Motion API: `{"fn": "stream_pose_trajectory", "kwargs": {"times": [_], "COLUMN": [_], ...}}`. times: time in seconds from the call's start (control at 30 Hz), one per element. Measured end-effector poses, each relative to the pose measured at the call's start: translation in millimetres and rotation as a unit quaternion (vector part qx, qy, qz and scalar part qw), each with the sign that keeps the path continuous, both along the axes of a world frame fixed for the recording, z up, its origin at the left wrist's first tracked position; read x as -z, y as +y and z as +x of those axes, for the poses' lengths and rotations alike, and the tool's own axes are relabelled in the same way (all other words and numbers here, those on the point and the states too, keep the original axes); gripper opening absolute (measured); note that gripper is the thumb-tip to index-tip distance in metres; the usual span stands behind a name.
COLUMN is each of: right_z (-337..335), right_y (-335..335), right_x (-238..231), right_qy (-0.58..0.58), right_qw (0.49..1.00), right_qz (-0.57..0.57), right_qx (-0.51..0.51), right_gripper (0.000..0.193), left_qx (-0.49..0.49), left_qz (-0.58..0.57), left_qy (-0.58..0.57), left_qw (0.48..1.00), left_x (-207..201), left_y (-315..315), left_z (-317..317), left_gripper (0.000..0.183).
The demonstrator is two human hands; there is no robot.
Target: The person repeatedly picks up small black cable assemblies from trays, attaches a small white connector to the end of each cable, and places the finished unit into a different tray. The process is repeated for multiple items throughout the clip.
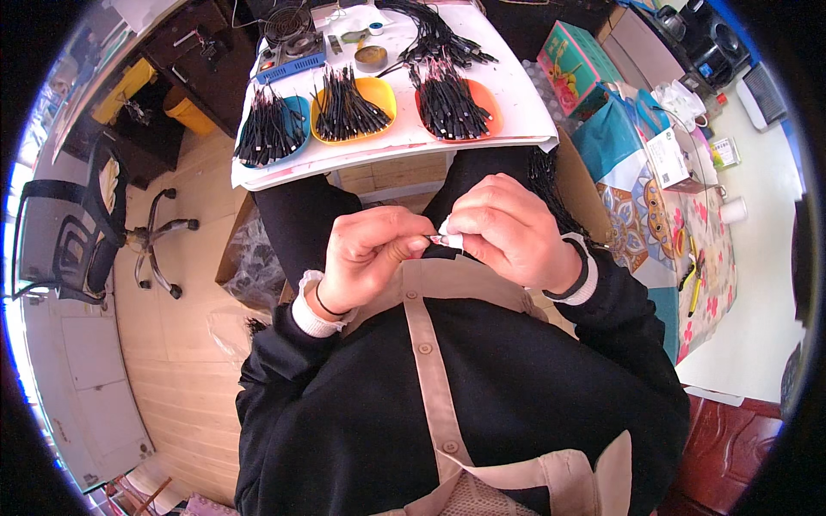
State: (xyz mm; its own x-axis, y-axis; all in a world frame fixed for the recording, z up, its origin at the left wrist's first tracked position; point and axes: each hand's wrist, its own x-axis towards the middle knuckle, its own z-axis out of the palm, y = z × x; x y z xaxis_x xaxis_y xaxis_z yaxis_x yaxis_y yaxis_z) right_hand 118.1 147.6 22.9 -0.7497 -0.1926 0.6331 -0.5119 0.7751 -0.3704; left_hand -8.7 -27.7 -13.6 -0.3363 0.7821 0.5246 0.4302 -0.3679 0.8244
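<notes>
In front of my torso, my left hand [368,255] and my right hand [514,230] meet fingertip to fingertip. A small white piece [453,242] sits between my right thumb and fingers. My left thumb and forefinger pinch a thin dark piece [435,238] that reaches toward the white one; its kind is too small to tell. Beyond my hands, a blue bowl [302,110], a yellow bowl [388,89] and an orange bowl [493,105] hold bunches of short black cables [348,105] with light ends.
The white table [533,107] also bears a blue device [292,67], a tape roll [372,58] and a heap of black cables [440,36]. At right, pliers [695,279] lie on a patterned cloth [662,224] near a white box [671,157]. A wheeled chair [77,215] stands left.
</notes>
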Motion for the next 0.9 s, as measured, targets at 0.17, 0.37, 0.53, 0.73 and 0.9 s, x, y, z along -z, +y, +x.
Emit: {"fn": "stream_pose_trajectory", "kwargs": {"times": [0.17,0.37,0.53,0.73,0.9], "right_z": [2.8,0.5,-15.2,-17.3,-18.0], "right_y": [0.5,-1.4,4.7,6.0,-0.7], "right_x": [5.2,5.0,-1.3,-5.8,-0.4], "right_qy": [-0.361,-0.303,-0.004,0.053,0.006], "right_qw": [0.808,0.819,0.981,0.981,0.956], "right_qz": [-0.458,-0.469,-0.152,-0.105,-0.236], "right_qx": [-0.083,-0.131,-0.124,-0.154,-0.171], "right_gripper": [0.011,0.013,0.019,0.019,0.012], "left_qx": [-0.033,0.114,0.245,0.31,0.295], "left_qz": [0.034,0.034,0.036,0.028,0.027], "left_qy": [0.131,-0.332,-0.472,-0.536,-0.524], "left_qw": [0.99,0.936,0.846,0.785,0.799], "left_x": [1.5,8.2,12.9,10.9,3.7], "left_y": [1.6,-1.9,6.5,7.7,11.1], "left_z": [-1.9,8.8,11.5,14.8,15.0], "left_gripper": [0.008,0.01,0.017,0.017,0.017]}}
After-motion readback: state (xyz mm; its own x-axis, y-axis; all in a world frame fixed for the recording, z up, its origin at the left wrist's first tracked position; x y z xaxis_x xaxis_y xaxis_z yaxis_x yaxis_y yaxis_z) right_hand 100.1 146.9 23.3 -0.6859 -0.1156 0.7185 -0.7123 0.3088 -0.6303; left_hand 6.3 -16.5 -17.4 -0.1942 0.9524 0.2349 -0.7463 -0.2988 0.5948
